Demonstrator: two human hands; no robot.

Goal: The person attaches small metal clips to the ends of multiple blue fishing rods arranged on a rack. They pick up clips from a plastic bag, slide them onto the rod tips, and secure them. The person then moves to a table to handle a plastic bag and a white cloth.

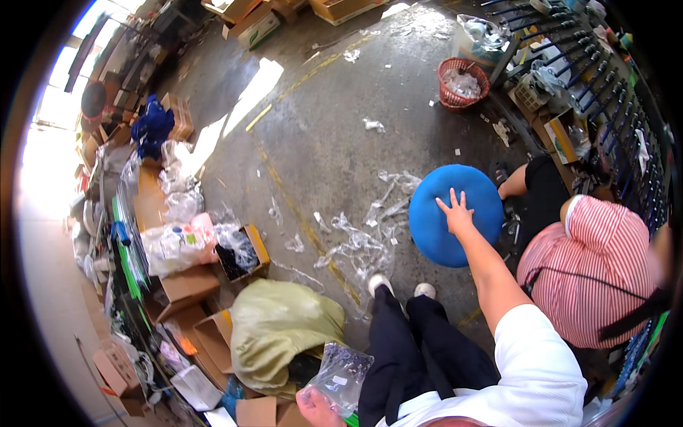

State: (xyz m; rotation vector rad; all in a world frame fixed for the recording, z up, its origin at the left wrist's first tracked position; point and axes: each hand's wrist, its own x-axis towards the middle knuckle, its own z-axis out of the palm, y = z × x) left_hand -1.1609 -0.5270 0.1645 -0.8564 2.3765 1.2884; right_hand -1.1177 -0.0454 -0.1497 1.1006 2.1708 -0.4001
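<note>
My right hand (pixel 457 213) lies on the round blue stool seat (pixel 441 245), fingers spread apart and nothing held in them. That arm reaches forward from my white sleeve. Low in the view, my left hand (pixel 316 409) is closed on a clear plastic bag (pixel 340 377). A small white label and some dark bits show on or in the bag; I cannot make out what they are. Beside this hand stands a large sack with a yellow-green cover (pixel 284 324).
A person in a red-striped top (pixel 590 267) sits close on my right, beside the stool. Plastic scraps (pixel 352 238) litter the floor ahead. Cardboard boxes (pixel 188 288) and bags crowd the left. A red basket (pixel 462 99) and a rack of dark rods (pixel 605 85) stand far right.
</note>
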